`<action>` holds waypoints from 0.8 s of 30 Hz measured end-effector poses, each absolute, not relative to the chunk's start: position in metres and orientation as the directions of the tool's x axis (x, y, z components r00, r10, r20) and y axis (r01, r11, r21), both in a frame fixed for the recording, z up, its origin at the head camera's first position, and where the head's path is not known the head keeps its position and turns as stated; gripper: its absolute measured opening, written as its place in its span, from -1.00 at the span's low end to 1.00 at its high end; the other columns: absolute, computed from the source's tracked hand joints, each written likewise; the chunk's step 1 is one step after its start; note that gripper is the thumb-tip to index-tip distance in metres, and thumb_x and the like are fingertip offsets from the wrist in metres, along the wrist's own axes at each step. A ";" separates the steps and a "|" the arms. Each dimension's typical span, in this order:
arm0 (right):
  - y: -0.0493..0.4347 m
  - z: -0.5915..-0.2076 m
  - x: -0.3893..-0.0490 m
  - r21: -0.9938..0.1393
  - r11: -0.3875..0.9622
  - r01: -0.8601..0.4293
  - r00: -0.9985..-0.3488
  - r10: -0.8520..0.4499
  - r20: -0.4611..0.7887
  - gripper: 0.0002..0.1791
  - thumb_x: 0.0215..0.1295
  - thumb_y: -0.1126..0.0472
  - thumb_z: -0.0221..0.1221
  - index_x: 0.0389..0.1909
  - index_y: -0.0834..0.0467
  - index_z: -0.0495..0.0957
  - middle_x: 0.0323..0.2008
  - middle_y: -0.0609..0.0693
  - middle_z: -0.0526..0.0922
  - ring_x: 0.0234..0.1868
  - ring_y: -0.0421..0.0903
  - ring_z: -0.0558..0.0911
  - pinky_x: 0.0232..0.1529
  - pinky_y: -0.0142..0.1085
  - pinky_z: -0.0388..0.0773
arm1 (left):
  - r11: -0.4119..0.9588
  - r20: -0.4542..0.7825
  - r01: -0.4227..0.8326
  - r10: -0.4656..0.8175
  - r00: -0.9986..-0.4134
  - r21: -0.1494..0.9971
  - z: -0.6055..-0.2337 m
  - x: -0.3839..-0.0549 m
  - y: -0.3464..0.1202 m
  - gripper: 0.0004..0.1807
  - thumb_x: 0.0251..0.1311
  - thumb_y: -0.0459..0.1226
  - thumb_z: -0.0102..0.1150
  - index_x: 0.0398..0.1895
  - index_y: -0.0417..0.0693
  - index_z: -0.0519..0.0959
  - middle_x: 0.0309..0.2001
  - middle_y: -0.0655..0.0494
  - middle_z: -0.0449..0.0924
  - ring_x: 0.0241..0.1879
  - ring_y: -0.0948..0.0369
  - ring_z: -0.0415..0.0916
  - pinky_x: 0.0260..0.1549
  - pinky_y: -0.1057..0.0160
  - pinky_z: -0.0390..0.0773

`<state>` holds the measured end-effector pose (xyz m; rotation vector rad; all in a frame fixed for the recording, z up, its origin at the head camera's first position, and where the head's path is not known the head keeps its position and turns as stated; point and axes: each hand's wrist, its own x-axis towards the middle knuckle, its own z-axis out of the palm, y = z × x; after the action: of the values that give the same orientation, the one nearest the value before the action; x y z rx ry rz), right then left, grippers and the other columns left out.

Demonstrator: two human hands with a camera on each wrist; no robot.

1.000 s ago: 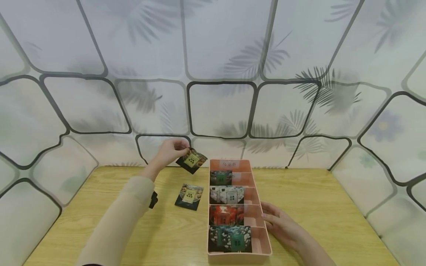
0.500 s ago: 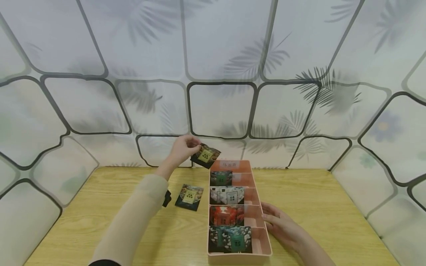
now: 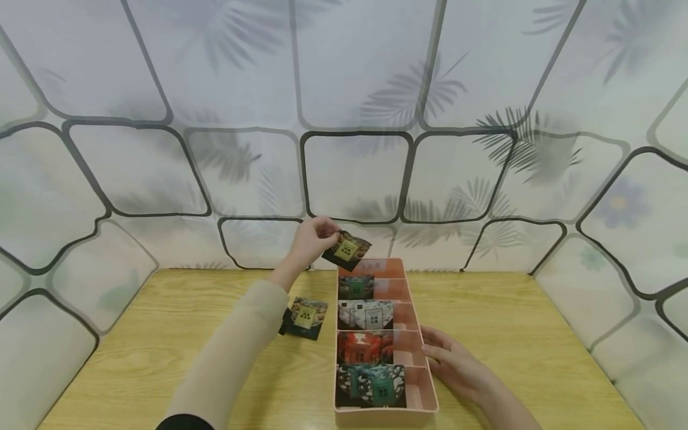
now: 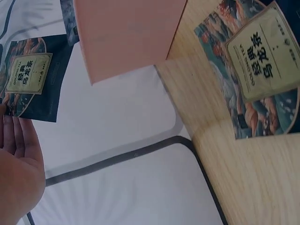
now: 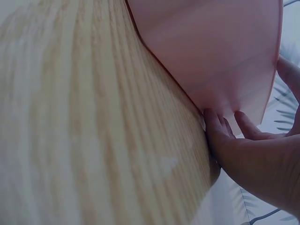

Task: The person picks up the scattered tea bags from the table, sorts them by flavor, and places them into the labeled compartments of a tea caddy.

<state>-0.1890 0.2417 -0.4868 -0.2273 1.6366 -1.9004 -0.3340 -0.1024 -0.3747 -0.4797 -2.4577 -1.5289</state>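
My left hand (image 3: 313, 240) pinches a dark oolong tea sachet (image 3: 346, 249) by its upper left corner, over the far end of a pink divided box (image 3: 387, 417). In the left wrist view, that sachet (image 4: 33, 77) hangs beside the box's outer wall (image 4: 126, 42). A matching tea sachet (image 3: 306, 318) lies on the table left of the box. My right hand (image 3: 459, 365) rests against the box's right side. Seen from the right wrist, its fingertips (image 5: 240, 115) touch the pink wall (image 5: 220, 56), and the thumb reaches the upper edge.
Tea sachets stand in the box's nearer compartments: teal ones (image 3: 381, 385) in front, then red (image 3: 365, 347), white (image 3: 368, 315) and dark green (image 3: 356, 288). A label (image 3: 371, 266) marks the farthest compartment. Patterned fabric (image 3: 355, 173) rises behind the wooden table (image 3: 500, 316).
My left hand has carried the pinched tea sachet rightward, from left of the box to over its far end. The right hand and the box have stayed in place.
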 end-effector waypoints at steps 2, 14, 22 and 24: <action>0.242 -0.487 -0.189 -0.941 -0.054 0.335 -0.797 -0.549 -0.252 -0.07 0.70 0.08 -0.01 0.66 0.45 -0.38 0.65 0.46 -0.14 0.31 -0.32 0.51 0.33 -0.42 0.49 | 0.405 0.343 0.375 0.153 -0.927 0.834 -0.378 -0.334 -0.099 -0.88 0.42 -0.40 0.28 -0.07 -0.25 0.71 -0.10 -0.23 0.76 -0.06 -0.11 0.72 0.00 -0.01 0.71; 0.243 -0.489 -0.190 -0.939 -0.054 0.339 -0.797 -0.547 -0.256 -0.11 0.71 0.09 -0.02 0.67 0.43 -0.33 0.64 0.36 -0.01 0.31 -0.29 0.53 0.33 -0.38 0.50 | 0.375 0.356 0.356 0.071 -0.932 0.856 -0.398 -0.340 -0.086 -0.90 0.39 -0.41 0.30 -0.11 -0.27 0.72 -0.12 -0.22 0.74 -0.13 -0.08 0.70 -0.09 0.13 0.70; 0.243 -0.489 -0.190 -0.940 -0.049 0.338 -0.796 -0.547 -0.258 -0.11 0.71 0.09 -0.03 0.67 0.44 -0.33 0.66 0.42 -0.11 0.32 -0.28 0.52 0.33 -0.38 0.49 | 0.311 0.320 0.303 -0.006 -0.947 0.901 -0.411 -0.343 -0.079 -0.88 0.39 -0.40 0.32 -0.09 -0.29 0.71 -0.10 -0.23 0.74 -0.08 -0.08 0.68 0.00 0.05 0.69; 0.243 -0.489 -0.190 -0.939 -0.052 0.339 -0.797 -0.547 -0.257 -0.11 0.71 0.09 -0.02 0.67 0.44 -0.33 0.65 0.41 -0.09 0.31 -0.29 0.52 0.33 -0.38 0.49 | 0.290 0.313 0.294 -0.020 -0.950 0.911 -0.413 -0.343 -0.078 -0.87 0.39 -0.41 0.32 -0.08 -0.30 0.70 -0.08 -0.25 0.74 -0.05 -0.11 0.67 0.04 0.01 0.68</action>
<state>-0.1898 0.2433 -0.4893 -0.2230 1.6289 -1.9050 -0.3429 -0.0779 -0.4127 -0.2512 -2.2971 -1.7097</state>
